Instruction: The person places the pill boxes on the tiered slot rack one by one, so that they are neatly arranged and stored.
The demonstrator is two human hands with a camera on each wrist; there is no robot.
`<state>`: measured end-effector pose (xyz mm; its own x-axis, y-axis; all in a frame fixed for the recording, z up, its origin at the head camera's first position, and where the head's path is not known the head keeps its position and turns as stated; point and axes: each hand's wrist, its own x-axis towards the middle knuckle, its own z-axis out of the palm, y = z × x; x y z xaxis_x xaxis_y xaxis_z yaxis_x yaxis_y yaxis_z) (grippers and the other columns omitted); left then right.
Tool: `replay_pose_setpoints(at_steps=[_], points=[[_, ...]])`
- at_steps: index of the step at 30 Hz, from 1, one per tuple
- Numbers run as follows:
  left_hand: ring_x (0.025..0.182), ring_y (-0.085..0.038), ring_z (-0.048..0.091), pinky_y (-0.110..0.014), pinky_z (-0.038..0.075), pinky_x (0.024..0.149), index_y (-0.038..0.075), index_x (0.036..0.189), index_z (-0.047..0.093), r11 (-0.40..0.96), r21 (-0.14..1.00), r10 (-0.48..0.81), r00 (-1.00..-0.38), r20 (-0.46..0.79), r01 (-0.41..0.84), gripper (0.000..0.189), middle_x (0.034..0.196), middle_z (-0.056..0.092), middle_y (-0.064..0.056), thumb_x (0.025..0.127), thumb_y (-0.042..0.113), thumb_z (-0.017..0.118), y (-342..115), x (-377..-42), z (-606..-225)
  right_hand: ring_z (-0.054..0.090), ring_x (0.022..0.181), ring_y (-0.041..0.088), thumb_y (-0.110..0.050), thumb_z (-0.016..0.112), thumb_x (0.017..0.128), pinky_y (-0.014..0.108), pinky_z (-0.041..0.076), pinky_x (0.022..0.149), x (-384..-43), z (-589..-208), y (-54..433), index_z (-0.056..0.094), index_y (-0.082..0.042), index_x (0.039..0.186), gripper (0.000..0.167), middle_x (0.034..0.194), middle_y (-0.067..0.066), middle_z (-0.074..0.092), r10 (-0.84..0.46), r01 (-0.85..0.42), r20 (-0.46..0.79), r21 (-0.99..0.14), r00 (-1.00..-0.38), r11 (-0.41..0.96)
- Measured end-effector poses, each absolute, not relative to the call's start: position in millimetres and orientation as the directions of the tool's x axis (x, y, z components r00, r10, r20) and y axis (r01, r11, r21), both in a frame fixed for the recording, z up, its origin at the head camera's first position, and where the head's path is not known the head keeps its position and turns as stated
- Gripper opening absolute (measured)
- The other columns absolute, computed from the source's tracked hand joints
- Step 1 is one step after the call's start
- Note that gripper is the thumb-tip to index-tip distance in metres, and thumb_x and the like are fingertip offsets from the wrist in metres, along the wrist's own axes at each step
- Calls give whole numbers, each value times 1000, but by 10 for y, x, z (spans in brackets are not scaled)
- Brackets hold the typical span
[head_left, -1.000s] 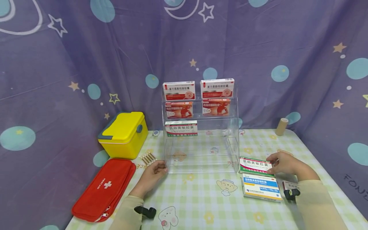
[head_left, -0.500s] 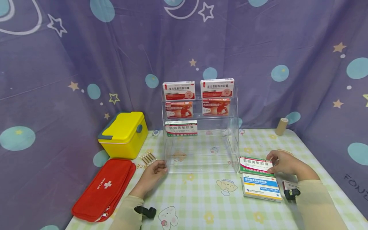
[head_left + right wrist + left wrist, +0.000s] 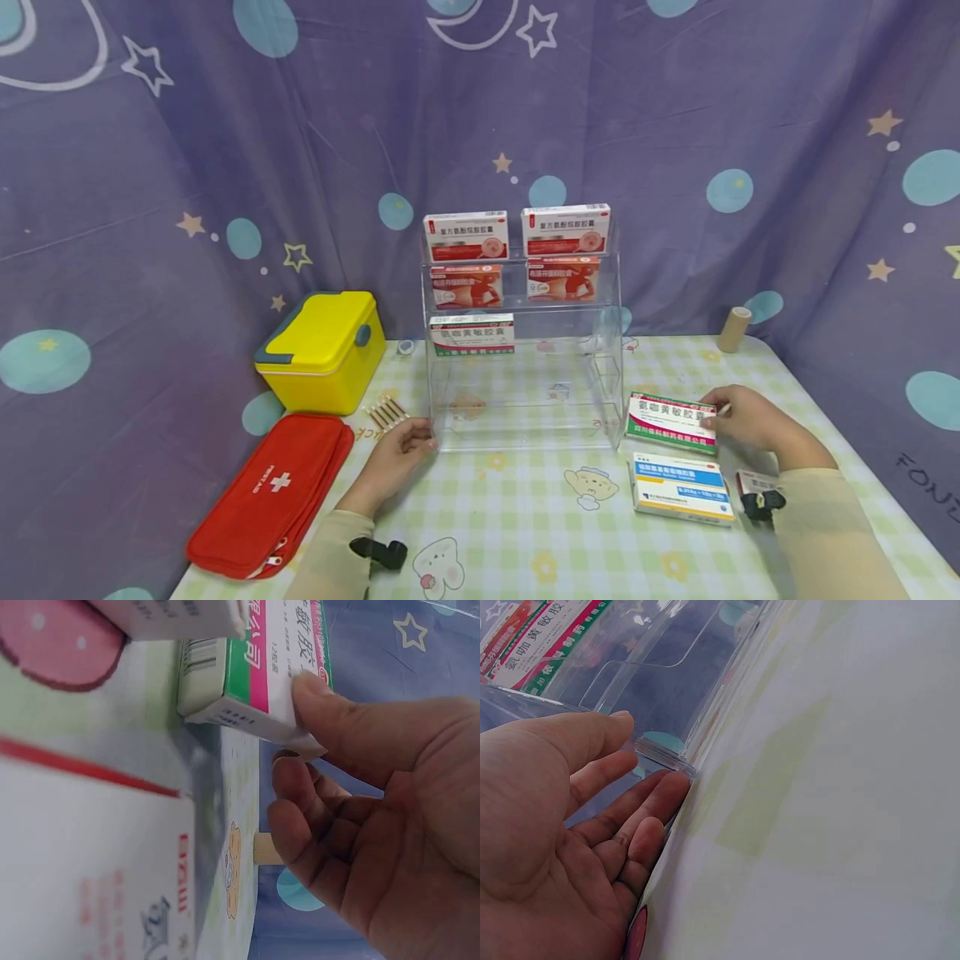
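Note:
A white, green and magenta medicine box is raised at a tilt just right of the clear display rack. My right hand pinches its right end, thumb on the front face; the right wrist view shows the same medicine box close up. At the rack's lower left corner, my left hand rests with relaxed fingers. In the left wrist view the fingertips touch the rack's foot. A similar green-edged medicine box stands at the left of the rack's third tier.
Red-and-white boxes and orange boxes fill the upper tiers. A blue-and-white box lies in front of the right hand, another box partly under that wrist. Left are a yellow case, red pouch and cotton swabs.
The right hand has lifted the green-and-white medicine box slightly up and away from the blue-and-white box, tilting its face. The left hand has not moved.

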<state>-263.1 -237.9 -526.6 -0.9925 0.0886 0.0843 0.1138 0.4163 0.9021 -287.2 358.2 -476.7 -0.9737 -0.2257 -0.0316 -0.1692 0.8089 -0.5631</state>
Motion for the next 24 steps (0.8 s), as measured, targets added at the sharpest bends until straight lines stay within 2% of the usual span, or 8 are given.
replay_pose_setpoints(at_steps=[4, 10, 17, 20, 24], points=[[101, -19, 66, -30, 54, 89, 2, 131, 65, 414, 903, 87, -993, 84, 112, 37, 113, 71, -6, 97, 12, 76, -2378, -2630, -5267, 61, 87, 21, -14, 73, 98, 42, 50, 75, -2868, -4751, 3599, 74, 2, 113, 22, 100, 8, 70, -225, -191, 6, -550, -974, 813], [100, -19, 66, -30, 54, 89, 2, 132, 65, 411, 905, 88, -992, 86, 114, 37, 113, 71, -6, 97, 12, 76, -2377, -2627, -5268, 62, 90, 21, -16, 73, 98, 43, 51, 77, -2833, -4697, 3638, 75, 0, 112, 21, 103, 8, 71, -224, -193, 9, -542, -975, 818], [99, -19, 66, -30, 54, 88, 3, 131, 66, 412, 905, 80, -994, 80, 106, 37, 112, 71, -6, 97, 12, 76, -2374, -2630, -5272, 62, 85, 20, -13, 74, 98, 41, 51, 73, -2728, -4539, 3703, 76, 0, 109, 17, 98, 7, 72, -188, -196, 71, -553, -979, 810], [99, -18, 66, -30, 54, 88, 4, 130, 66, 415, 904, 79, -994, 80, 106, 36, 113, 71, -6, 97, 13, 76, -2375, -2631, -5275, 64, 84, 21, -17, 74, 99, 40, 51, 70, -2678, -4435, 3755, 74, 2, 113, 23, 99, 10, 72, -146, -183, 110, -548, -983, 816], [99, -18, 66, -30, 54, 88, 3, 130, 66, 414, 903, 82, -993, 86, 112, 36, 113, 71, -6, 97, 13, 77, -2376, -2632, -5285, 66, 82, 20, -30, 69, 104, 38, 51, 64, -2595, -4267, 3796, 70, 3, 123, 38, 99, 13, 73, -44, -129, 164, -558, -986, 820]])
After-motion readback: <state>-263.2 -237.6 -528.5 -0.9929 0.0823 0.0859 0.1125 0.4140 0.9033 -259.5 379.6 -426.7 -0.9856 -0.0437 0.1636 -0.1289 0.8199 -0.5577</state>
